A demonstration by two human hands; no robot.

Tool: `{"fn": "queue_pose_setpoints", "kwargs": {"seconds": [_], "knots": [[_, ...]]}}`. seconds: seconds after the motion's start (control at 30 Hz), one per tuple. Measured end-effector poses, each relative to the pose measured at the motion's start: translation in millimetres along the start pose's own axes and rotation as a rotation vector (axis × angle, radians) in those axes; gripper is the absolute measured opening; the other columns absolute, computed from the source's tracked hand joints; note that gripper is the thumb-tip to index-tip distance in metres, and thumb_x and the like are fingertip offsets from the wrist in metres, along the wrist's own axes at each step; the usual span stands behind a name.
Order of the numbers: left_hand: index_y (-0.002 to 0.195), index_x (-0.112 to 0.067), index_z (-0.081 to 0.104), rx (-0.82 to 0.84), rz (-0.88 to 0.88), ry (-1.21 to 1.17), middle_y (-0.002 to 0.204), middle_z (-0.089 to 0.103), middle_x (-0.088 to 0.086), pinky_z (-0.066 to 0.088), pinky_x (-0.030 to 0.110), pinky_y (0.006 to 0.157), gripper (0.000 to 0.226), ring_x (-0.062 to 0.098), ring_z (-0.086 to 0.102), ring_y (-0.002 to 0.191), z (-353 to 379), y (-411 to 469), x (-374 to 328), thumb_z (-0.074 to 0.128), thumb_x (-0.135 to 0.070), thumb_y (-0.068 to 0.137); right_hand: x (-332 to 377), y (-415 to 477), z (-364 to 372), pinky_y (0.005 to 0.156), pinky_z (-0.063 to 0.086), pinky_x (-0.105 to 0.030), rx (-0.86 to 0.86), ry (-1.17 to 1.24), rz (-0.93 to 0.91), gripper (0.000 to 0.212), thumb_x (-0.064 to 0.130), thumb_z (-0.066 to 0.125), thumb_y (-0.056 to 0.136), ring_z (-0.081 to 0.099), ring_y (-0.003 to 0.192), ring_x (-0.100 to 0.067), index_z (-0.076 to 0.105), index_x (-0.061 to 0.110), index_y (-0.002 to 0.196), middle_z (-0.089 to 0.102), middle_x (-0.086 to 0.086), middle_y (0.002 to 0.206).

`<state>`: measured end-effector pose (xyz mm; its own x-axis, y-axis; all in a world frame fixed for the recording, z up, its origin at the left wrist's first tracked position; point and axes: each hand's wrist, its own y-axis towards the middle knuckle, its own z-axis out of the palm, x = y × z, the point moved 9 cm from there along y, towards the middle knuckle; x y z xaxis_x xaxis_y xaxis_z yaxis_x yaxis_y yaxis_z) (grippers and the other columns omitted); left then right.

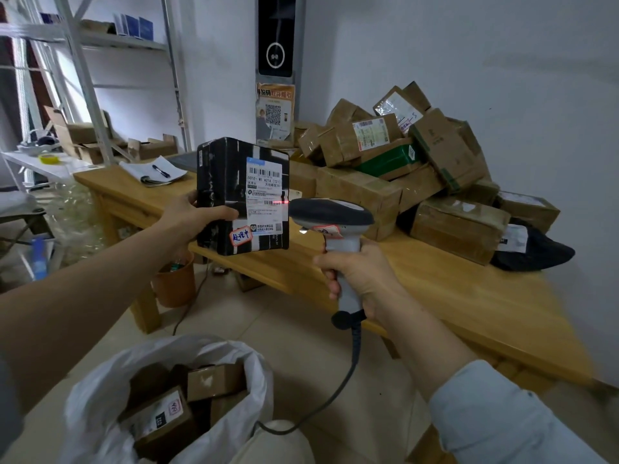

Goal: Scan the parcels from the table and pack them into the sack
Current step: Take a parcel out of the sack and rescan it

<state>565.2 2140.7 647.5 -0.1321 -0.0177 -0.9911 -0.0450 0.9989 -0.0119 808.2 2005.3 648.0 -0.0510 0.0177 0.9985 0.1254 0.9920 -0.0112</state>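
Note:
My left hand [189,217] grips a black parcel [227,182] upright by its left side, thumb across the front, above the table's edge. Its white shipping label faces me, and a red scan line crosses the label's lower barcode. My right hand [360,277] grips the handle of a grey barcode scanner [330,217], whose head points at the label from the right. A white sack [100,406] stands open on the floor below, with several brown boxes inside. A heap of brown parcels [385,162] lies on the wooden table [452,296].
The scanner's cable [348,373] hangs down toward the sack. A notepad with a pen [155,172] lies at the table's left end. An orange bin [176,283] stands under the table. Metal shelving [83,78] fills the left. A black bag [536,251] lies by the wall.

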Motion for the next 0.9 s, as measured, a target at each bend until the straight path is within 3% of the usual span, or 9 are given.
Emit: {"fn": "queue_pose_setpoints", "kwargs": {"seconds": [0.27, 0.5, 0.67, 0.73, 0.8, 0.9], "knots": [[0.136, -0.017, 0.046, -0.011, -0.001, 0.027, 0.121, 0.062, 0.011, 0.05, 0.049, 0.096, 0.074, 0.028, 0.063, 0.107, -4.5, 1.1, 3.1, 0.08, -0.014, 0.07, -6.3, 4.3, 4.5, 0.04, 0.044, -0.023, 0.028, 0.003, 0.02, 0.015, 0.002, 0.066, 0.083, 0.044, 0.039, -0.012, 0.055, 0.01, 0.077, 0.05, -0.003, 0.055], [0.131, -0.015, 0.05, -0.007, -0.022, 0.021, 0.111, 0.065, 0.007, 0.052, 0.048, 0.091, 0.065, 0.025, 0.065, 0.099, -10.7, 0.5, 9.6, 0.079, -0.014, 0.073, -8.9, 9.7, 13.7, 0.044, 0.047, -0.024, 0.046, 0.026, 0.019, 0.013, 0.004, 0.069, 0.082, 0.049, 0.043, -0.012, 0.058, 0.011, 0.079, 0.054, -0.002, 0.056], [0.125, -0.008, 0.051, -0.02, -0.219, -0.055, 0.103, 0.066, 0.009, 0.052, 0.036, 0.062, 0.056, 0.023, 0.065, 0.09, -28.5, -15.6, 44.8, 0.074, -0.029, 0.078, -36.7, 23.2, 26.0, 0.048, 0.05, -0.025, -0.035, 0.171, 0.114, 0.025, 0.01, 0.079, 0.075, 0.054, 0.046, -0.012, 0.059, 0.007, 0.089, 0.073, -0.013, 0.081], [0.125, -0.008, 0.049, 0.021, -0.323, -0.097, 0.104, 0.064, 0.011, 0.054, 0.041, 0.072, 0.055, 0.027, 0.064, 0.093, -33.0, -25.3, 72.8, 0.071, -0.034, 0.081, -60.8, 28.3, 37.2, 0.048, 0.051, -0.025, -0.061, 0.226, 0.205, 0.029, 0.011, 0.08, 0.073, 0.055, 0.049, -0.012, 0.058, 0.006, 0.092, 0.072, -0.015, 0.088], [0.126, -0.009, 0.048, 0.048, -0.42, -0.09, 0.11, 0.062, 0.015, 0.052, 0.047, 0.087, 0.06, 0.033, 0.062, 0.1, -43.7, -33.6, 106.1, 0.07, -0.039, 0.079, -87.6, 33.0, 55.0, 0.046, 0.05, -0.022, -0.054, 0.265, 0.293, 0.023, 0.008, 0.079, 0.075, 0.053, 0.05, -0.012, 0.059, 0.007, 0.087, 0.068, -0.014, 0.083], [0.125, -0.008, 0.049, 0.074, -0.605, -0.106, 0.109, 0.062, 0.021, 0.052, 0.048, 0.081, 0.068, 0.038, 0.062, 0.098, -63.2, -47.8, 162.7, 0.071, -0.046, 0.073, -130.7, 37.4, 85.9, 0.045, 0.047, -0.023, -0.024, 0.258, 0.421, 0.019, 0.006, 0.078, 0.075, 0.051, 0.046, -0.013, 0.06, 0.005, 0.082, 0.063, -0.012, 0.075]]}}
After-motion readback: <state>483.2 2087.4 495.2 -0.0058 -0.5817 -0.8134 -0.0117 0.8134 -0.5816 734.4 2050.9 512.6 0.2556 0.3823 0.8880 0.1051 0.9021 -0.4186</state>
